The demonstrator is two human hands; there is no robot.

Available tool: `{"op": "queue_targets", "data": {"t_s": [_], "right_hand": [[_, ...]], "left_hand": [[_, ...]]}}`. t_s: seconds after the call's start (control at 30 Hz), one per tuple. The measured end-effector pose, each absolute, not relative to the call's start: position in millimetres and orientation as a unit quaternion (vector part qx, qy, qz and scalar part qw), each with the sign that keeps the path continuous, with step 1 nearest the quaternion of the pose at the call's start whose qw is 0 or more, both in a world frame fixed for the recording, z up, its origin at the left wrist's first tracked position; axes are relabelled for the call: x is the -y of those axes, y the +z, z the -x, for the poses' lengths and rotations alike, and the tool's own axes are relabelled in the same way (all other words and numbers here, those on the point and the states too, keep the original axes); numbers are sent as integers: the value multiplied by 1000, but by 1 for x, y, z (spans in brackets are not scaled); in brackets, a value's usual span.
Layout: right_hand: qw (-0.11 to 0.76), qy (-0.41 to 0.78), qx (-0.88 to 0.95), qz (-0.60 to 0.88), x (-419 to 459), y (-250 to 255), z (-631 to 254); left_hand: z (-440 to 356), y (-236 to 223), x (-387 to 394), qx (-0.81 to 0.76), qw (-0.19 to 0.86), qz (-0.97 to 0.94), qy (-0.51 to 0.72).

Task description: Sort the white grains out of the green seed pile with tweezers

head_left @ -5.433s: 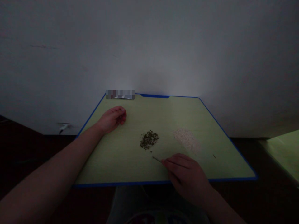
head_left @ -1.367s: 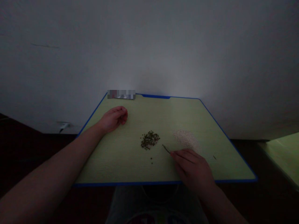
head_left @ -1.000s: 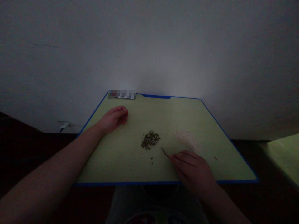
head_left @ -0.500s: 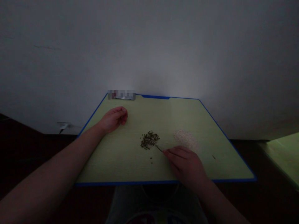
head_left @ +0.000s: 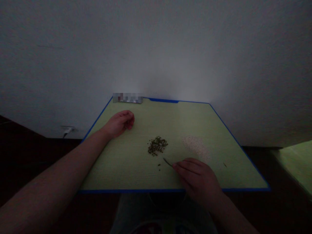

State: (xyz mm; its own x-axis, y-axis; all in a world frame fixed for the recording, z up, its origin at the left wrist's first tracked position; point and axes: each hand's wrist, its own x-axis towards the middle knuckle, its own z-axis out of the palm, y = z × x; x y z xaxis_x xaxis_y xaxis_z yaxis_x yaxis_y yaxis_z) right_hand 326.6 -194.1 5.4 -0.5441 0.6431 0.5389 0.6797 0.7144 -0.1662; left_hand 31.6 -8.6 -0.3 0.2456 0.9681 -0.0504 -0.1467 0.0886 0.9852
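My right hand (head_left: 198,180) is closed in a pinch on a thin tool like tweezers (head_left: 167,162), whose tip points left toward a couple of stray dark beans (head_left: 159,166). A small heap of dark green beans (head_left: 157,145) lies in the middle of the light green desk (head_left: 136,169). To its right spreads a pale patch of white grains (head_left: 196,146). My left hand (head_left: 119,123) rests on the desk at the far left, fingers curled loosely, nothing seen in it.
The desk has a blue rim and stands against a white wall. A single dark bean (head_left: 225,165) lies near the right edge. A blurred label (head_left: 127,97) sits at the far edge. Another green desk (head_left: 296,161) shows at the right. The room is dim.
My right hand pulled the tool back from the bean heap toward me and slightly right. The left hand stayed still.
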Motion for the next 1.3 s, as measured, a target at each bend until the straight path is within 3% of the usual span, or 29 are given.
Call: {"op": "queue_targets", "data": {"t_s": [0.23, 0.5, 1.03, 1.3], "right_hand": [[304, 20, 888, 344, 196, 8, -313], [324, 169, 854, 370, 186, 14, -308], [185, 343, 817, 424, 167, 27, -287], [180, 345, 784, 484, 180, 26, -304]], "left_hand": [[-33, 0, 10, -408, 611, -500, 458], [-32, -2, 9, -396, 612, -508, 459], [-32, -2, 10, -393, 615, -507, 458], [-33, -3, 10, -401, 609, -505, 461]]}}
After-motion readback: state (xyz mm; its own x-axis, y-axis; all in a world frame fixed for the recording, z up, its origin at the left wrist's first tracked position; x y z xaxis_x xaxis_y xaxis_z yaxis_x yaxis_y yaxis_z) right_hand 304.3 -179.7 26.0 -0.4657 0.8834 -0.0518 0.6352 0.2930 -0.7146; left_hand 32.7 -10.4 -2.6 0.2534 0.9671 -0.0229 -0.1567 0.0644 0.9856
